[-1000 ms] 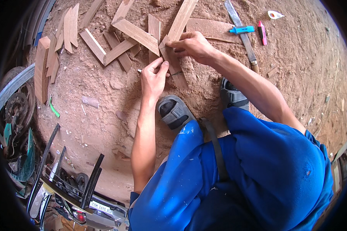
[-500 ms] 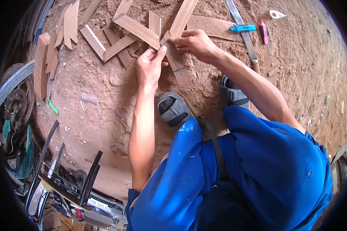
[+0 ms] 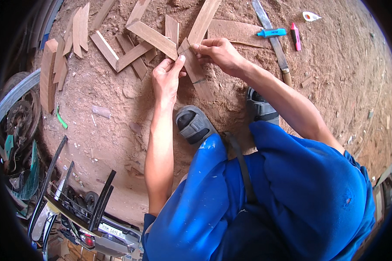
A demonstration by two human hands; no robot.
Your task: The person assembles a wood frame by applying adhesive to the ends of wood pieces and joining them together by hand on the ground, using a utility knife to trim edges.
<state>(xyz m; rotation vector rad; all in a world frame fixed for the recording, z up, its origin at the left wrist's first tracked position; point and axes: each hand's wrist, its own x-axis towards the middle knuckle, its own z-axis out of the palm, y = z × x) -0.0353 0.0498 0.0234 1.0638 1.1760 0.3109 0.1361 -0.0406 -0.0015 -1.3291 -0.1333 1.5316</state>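
Note:
Between my two hands is a short brown wood strip (image 3: 193,69) with angled ends and a dark line across its lower part. My left hand (image 3: 165,80) pinches its left edge between thumb and fingers. From the other side, my right hand (image 3: 220,53) grips the upper right edge with thumb and forefinger. The strip's upper end meets a slanting wood strip (image 3: 154,38) on the left and a longer wood strip (image 3: 204,21) above. These lie in a zigzag on the ground. A thin line shows across the held strip near my left thumb.
To the right lie a long knife (image 3: 279,54), a blue highlighter (image 3: 272,32) across its blade, a pink highlighter (image 3: 295,37) and a small white bottle (image 3: 310,16). More wood strips (image 3: 77,30) and a thick block (image 3: 47,76) are at left. My sandalled feet (image 3: 195,124) stand close below.
My right fingers have drawn slightly to the right along the strip's edge, uncovering more of its upper face. My left hand keeps its pinch; the whole view has shifted slightly.

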